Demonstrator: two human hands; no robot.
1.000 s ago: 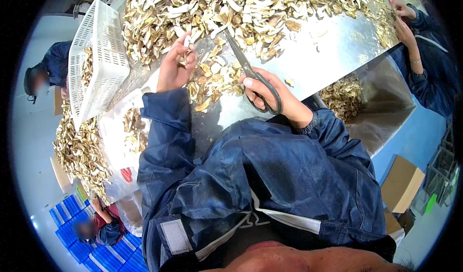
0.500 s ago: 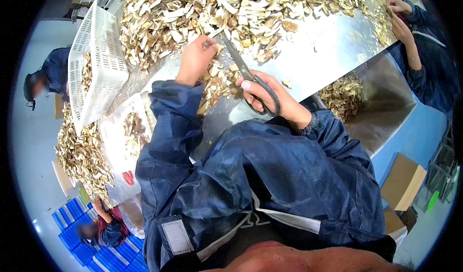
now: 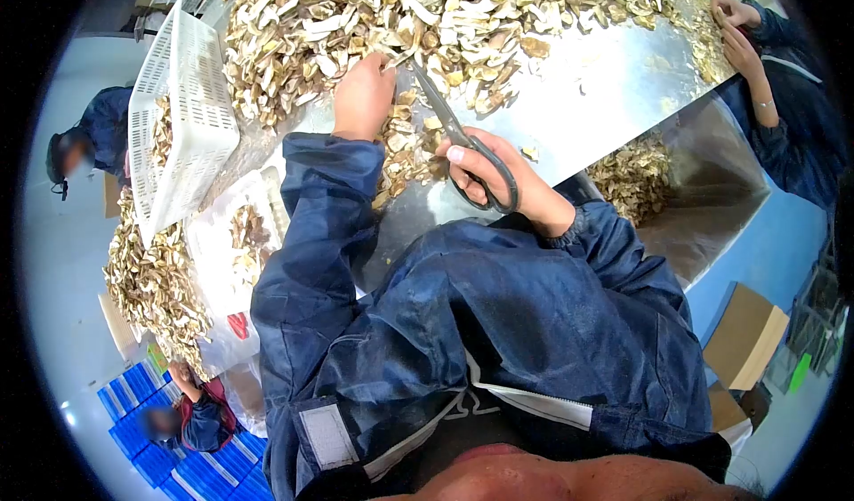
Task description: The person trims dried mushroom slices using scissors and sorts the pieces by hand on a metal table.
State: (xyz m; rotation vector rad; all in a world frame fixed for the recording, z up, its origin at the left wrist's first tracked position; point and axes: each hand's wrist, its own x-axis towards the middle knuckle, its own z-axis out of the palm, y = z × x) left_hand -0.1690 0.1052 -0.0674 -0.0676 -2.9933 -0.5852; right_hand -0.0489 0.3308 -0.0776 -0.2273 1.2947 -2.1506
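Mushroom slices (image 3: 498, 52), loose, on a metal table (image 3: 592, 101); cutting by hand, judged part-done with much left.

White crate (image 3: 203, 101), tilted, a few slices inside. Left hand (image 3: 363, 99), fingers bent close together at the near edge of the large heap (image 3: 311, 34); whether a slice is gripped cannot be told. Small heap (image 3: 405, 159), between the hands; finished pieces or offcuts, unclear. Scissors (image 3: 438, 103), tips pointing toward the large heap, which spreads across the far side and appears mostly unworked. Right hand (image 3: 494, 170), fingers clamped round the scissors' handles. Plastic bag (image 3: 716, 172), below the table edge, partly filled with slices.
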